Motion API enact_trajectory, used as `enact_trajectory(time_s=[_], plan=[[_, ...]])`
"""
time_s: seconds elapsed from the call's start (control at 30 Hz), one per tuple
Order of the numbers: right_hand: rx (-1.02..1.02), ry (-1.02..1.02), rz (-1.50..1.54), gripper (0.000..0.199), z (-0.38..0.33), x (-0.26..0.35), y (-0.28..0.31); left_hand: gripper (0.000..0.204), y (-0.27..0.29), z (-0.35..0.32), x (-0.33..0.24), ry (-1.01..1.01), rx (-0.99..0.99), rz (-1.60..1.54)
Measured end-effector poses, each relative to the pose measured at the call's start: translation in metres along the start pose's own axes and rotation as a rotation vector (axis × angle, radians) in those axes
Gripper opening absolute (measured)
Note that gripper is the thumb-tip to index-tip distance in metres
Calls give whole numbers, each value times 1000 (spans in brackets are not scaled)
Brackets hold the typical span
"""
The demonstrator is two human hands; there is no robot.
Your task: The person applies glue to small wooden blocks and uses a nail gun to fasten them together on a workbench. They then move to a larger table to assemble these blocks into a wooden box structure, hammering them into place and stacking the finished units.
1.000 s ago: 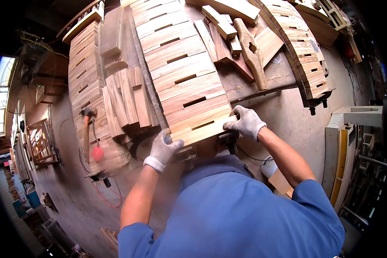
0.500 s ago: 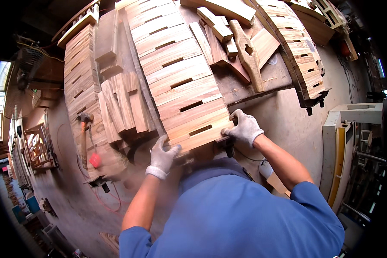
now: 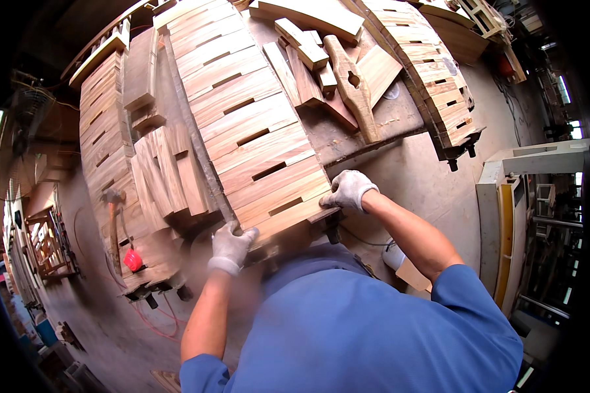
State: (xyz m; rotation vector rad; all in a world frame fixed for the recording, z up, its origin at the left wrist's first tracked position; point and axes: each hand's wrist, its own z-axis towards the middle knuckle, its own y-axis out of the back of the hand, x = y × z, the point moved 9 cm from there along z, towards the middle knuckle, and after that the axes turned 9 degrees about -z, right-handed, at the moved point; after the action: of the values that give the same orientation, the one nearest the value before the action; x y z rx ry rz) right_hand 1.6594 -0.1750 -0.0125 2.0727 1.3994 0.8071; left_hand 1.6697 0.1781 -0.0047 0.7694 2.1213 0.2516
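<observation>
A long panel of wooden slats with narrow slots lies on the workbench in front of me, running away from my body. My left hand, in a white work glove, grips the panel's near left corner. At the near right corner my gloved right hand holds the panel's edge. My blue shirt hides the part of the panel's near end closest to me.
Short wooden boards lie stacked left of the panel. A hammer rests on another slatted panel at the far left. Loose wood pieces and a third slatted panel lie to the right. A white machine stands at the right edge.
Both hands keep their grip on the panel's near corners. The view has shifted slightly, and the panel's near end sits a little lower and closer to my body.
</observation>
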Motion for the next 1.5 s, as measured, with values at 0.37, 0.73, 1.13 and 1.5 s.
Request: enact_trajectory(time_s=[0.37, 0.73, 1.13, 1.5], plan=[[-24, 13, 22, 51, -8, 2, 6, 56, -2, 17, 40, -61, -22, 4], [-102, -9, 76, 46, -11, -1, 6, 44, -7, 24, 71, -27, 48, -457], [-77, -22, 73, 45, -13, 2, 8, 25, -12, 46, 80, 7, 100, -378], [-141, 86, 11, 39, -12, 3, 5, 21, -7, 35, 66, -45, -1, -335]])
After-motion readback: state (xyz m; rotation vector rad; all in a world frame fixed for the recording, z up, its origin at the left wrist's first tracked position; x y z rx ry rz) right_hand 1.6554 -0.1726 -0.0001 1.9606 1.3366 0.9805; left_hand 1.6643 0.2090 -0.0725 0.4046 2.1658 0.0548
